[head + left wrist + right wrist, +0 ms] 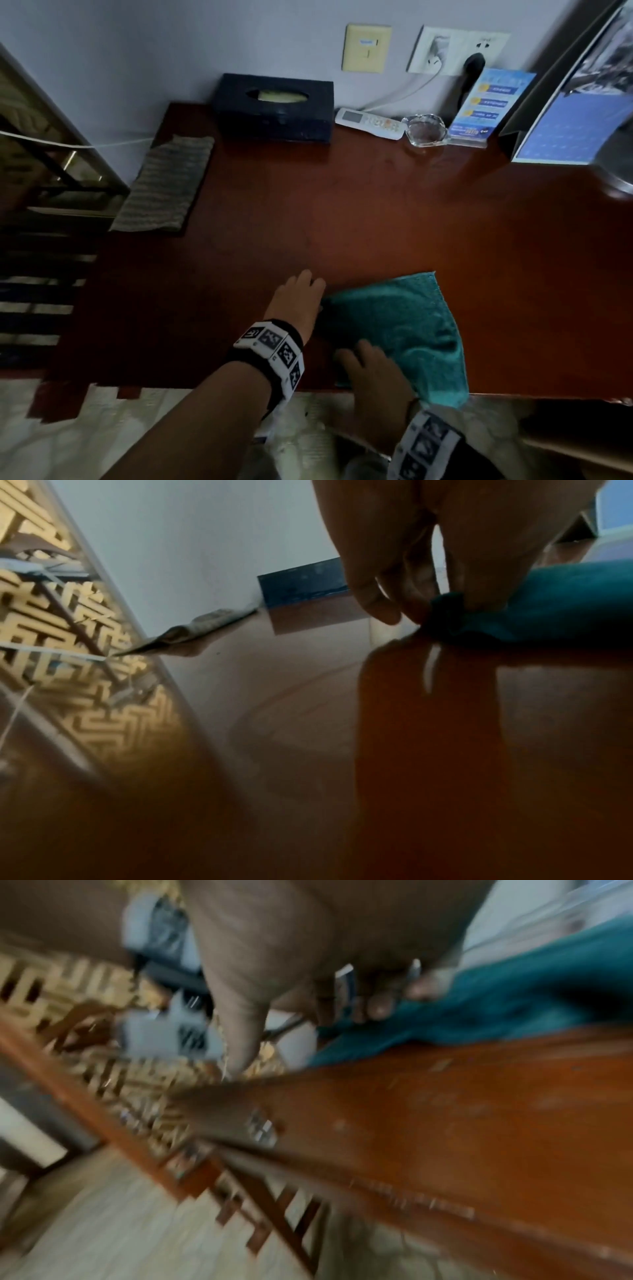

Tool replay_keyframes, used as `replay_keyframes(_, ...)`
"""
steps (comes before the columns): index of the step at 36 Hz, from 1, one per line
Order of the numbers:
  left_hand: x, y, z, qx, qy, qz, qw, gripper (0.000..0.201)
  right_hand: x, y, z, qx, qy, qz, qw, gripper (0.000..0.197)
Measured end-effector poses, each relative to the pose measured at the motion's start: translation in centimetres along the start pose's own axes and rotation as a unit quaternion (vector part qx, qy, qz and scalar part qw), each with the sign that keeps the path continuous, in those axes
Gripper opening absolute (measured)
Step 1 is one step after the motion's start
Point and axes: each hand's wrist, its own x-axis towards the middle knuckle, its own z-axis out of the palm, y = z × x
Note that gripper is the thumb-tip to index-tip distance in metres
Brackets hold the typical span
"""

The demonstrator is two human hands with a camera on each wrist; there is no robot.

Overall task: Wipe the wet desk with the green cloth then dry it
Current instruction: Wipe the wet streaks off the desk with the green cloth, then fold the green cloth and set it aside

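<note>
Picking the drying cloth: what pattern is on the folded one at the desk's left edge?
Grey folded cloth: thin pale stripes, clearest in head view.

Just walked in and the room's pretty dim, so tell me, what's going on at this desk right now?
A person is working a green cloth on the front of a reddish wooden desk. The left hand pinches the cloth's left corner, and the right hand is on its near edge, where part of the cloth hangs over the desk's front. A striped grey cloth lies untouched at the back left, beside a dark tissue box. A remote and a glass ashtray sit along the wall.
</note>
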Motion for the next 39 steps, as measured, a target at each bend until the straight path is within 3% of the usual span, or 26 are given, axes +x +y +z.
replay_keyframes(2, -0.3, -0.6, -0.1, -0.015, -0.007, -0.011, 1.0, 0.016, 0.1, -1.0, 0.2, -0.045, -0.017, 0.012, 0.999, 0.084)
replay_keyframes(6, -0.9, -2.3, -0.8, -0.03, -0.038, -0.031, 0.998, 0.017, 1.1, -1.9, 0.7, 0.013, -0.021, 0.009, 1.0, 0.039)
replay_keyframes(16, -3.2, -10.3, -3.6, -0.058, -0.054, -0.1, 0.992, 0.023, 3.3, -6.1, -0.2, 0.17, -0.024, -0.042, 0.984, 0.016)
replay_keyframes(22, -4.7, -15.2, -5.7, -0.132, 0.017, -0.17, 0.976, 0.016, 5.7, -12.0, -0.4, 0.268, -0.012, -0.056, 0.962, 0.013)
replay_keyframes(27, -6.4, -19.0, -8.6, -0.135, 0.051, -0.216, 0.966, 0.018, 8.1, -17.0, -1.1, 0.292, -0.01, -0.081, 0.953, 0.015)
replay_keyframes(39, -9.0, -25.9, -17.6, -0.165, 0.205, -0.26, 0.929, 0.017, 11.5, -28.3, -4.1, 0.386, -0.014, -0.116, 0.915, 0.014)
